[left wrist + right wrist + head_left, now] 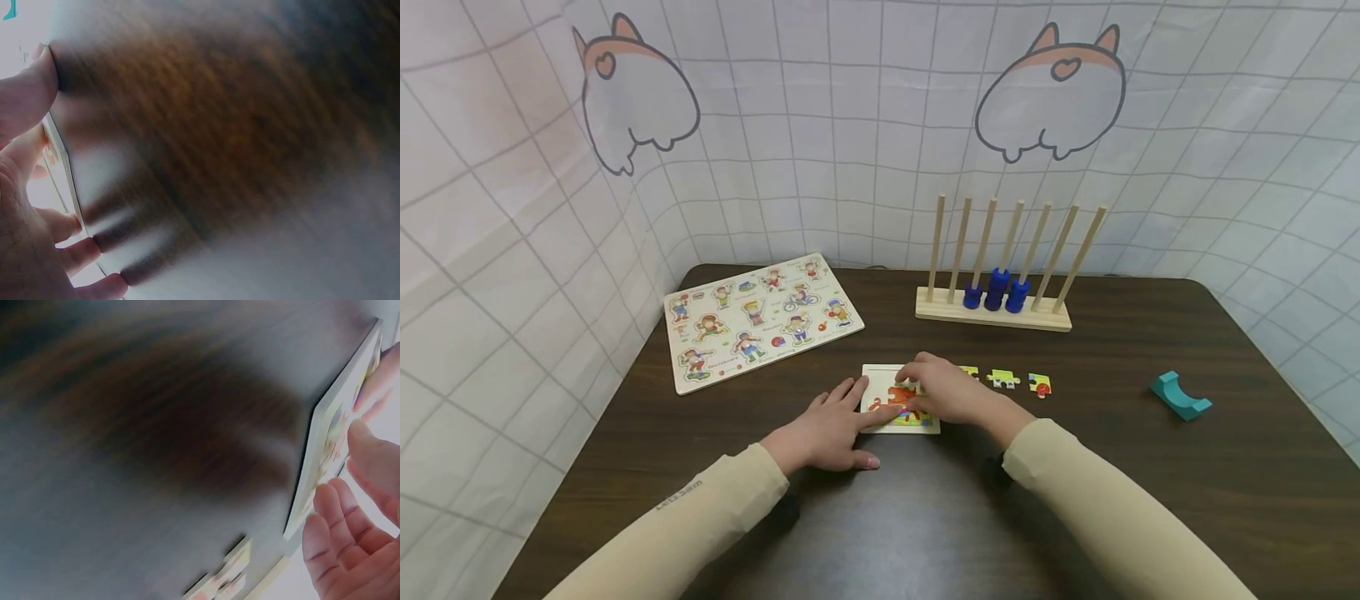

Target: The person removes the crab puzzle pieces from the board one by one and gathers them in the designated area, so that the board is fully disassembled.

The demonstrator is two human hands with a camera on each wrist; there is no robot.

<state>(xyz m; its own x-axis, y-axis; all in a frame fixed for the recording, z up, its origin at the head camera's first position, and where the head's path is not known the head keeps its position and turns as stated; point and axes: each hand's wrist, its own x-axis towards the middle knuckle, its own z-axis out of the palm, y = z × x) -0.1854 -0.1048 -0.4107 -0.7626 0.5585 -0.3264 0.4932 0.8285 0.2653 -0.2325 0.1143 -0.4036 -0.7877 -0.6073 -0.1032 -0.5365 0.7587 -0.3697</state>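
A small jigsaw puzzle board (880, 374) with a pale frame lies flat on the table, orange, red and yellow pieces in its lower part. My left hand (826, 429) is spread at its left side, the index finger reaching over the lower pieces and the thumb on the table. From the right, my right hand (951, 392) bends over the board, thumb and index finger pinching an orange puzzle piece (902, 394) at the picture. In the right wrist view, the right thumb (369, 447) meets the pieces while the other fingers curve loosely near the frame.
Loose yellow puzzle pieces (1003, 379) lie right of the board, one with a red spot (1040, 384). A peg stand (992, 312) with blue beads stands at the back, a picture board (760, 321) lies back left, and a teal arch block (1180, 396) sits far right.
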